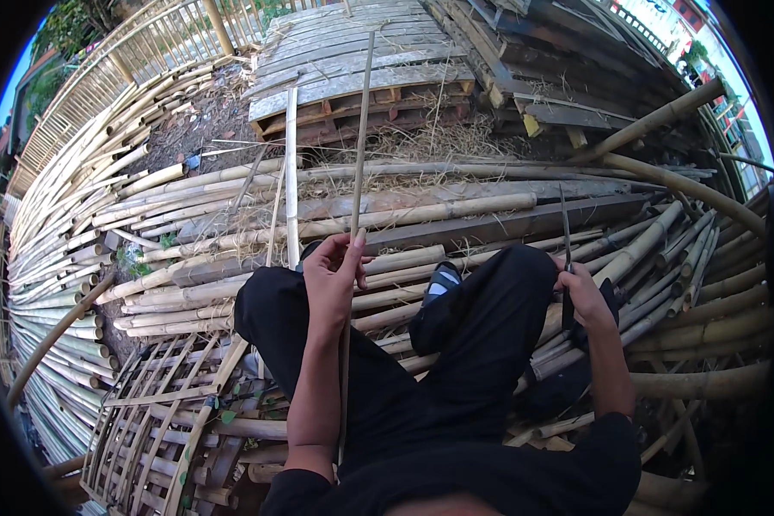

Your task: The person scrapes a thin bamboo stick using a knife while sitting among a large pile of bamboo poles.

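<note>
My left hand [328,268] is closed around a long, thin bamboo strip [363,129], which stands nearly upright over my lap. The strip's upper end reaches past the wooden pallets, and its lower part runs down along my left forearm. Beside my right knee, my right hand [585,297] grips a knife [566,228] with a dark, narrow blade pointing up and away from me. Strip and blade are well apart. A wider pale bamboo slat [291,172] leans beyond my left knee.
Bamboo poles [456,211] lie beneath and around me, with more stacked at the far left [60,232]. Ahead stand weathered pallets [353,73] beside piled dark planks [568,77]. A woven bamboo lattice [146,421] is at lower left; thick poles [714,335] run along the right.
</note>
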The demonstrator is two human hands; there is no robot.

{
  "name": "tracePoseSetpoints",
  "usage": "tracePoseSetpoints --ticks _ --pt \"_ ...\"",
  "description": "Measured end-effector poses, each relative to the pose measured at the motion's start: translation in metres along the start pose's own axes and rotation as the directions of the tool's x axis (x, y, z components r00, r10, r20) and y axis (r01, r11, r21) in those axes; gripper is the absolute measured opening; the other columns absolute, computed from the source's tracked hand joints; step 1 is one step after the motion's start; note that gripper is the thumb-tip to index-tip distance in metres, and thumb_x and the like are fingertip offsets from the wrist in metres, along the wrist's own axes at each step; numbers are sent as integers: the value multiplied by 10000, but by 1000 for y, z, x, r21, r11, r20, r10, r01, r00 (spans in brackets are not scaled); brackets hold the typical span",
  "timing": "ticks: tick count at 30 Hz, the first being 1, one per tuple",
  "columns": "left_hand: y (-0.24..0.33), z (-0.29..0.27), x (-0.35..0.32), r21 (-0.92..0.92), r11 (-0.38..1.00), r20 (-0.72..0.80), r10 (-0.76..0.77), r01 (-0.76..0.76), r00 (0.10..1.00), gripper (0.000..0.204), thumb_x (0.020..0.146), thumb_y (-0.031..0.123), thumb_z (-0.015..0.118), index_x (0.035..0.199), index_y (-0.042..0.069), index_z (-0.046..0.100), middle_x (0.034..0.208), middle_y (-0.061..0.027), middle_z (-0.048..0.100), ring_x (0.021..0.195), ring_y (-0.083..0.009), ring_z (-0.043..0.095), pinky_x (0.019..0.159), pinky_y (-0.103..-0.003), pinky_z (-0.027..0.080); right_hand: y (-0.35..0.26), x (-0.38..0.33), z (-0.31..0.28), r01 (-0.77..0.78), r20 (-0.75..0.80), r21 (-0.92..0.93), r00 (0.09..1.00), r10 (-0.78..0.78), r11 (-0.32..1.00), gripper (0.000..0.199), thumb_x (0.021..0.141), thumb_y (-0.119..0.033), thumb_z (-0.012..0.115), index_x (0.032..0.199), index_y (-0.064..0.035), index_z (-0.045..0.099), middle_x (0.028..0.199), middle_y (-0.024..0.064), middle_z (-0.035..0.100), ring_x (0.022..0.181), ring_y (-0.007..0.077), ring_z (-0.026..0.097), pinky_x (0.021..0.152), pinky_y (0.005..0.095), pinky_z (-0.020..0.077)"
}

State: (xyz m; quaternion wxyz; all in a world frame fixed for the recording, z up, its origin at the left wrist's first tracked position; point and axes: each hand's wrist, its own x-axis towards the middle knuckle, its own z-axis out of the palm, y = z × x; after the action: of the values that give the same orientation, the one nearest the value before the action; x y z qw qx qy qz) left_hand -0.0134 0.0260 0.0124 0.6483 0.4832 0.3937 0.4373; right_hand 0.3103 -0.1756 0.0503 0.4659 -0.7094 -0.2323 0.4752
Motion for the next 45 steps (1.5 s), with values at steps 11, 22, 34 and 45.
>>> tracePoseSetpoints --ticks 11,22,34,45 --pt "1 3 1 65 995 24 -76 74 997 250 923 161 611 1071 -40 601 626 1 537 434 -24 443 608 -230 532 -94 -5 57 334 -5 -181 940 -341 925 371 885 -117 506 1220 40 531 770 125 667 698 153 650 563 239 466" --pt "14 -2 -7 -141 970 102 -186 199 977 296 945 197 579 1137 -28 595 615 35 446 410 -24 369 433 -203 469 -117 79 190 663 475 -525 748 -463 533 320 866 -280 635 864 40 617 638 139 579 590 247 556 596 378 436" --pt "2 -6 -7 -13 985 97 -171 174 980 244 878 181 679 988 -35 656 689 -15 574 535 -64 530 526 -222 506 -95 152 180 381 307 -28 883 -355 924 273 894 -321 639 875 -50 617 555 -36 475 431 46 395 408 225 282" --pt "9 17 5 28 951 198 -306 307 931 329 973 255 522 1165 -11 521 771 -39 587 579 -79 564 559 -229 495 -87 146 190 234 431 46 872 -231 971 206 896 -242 658 872 -54 577 511 -56 406 379 33 347 350 231 267"
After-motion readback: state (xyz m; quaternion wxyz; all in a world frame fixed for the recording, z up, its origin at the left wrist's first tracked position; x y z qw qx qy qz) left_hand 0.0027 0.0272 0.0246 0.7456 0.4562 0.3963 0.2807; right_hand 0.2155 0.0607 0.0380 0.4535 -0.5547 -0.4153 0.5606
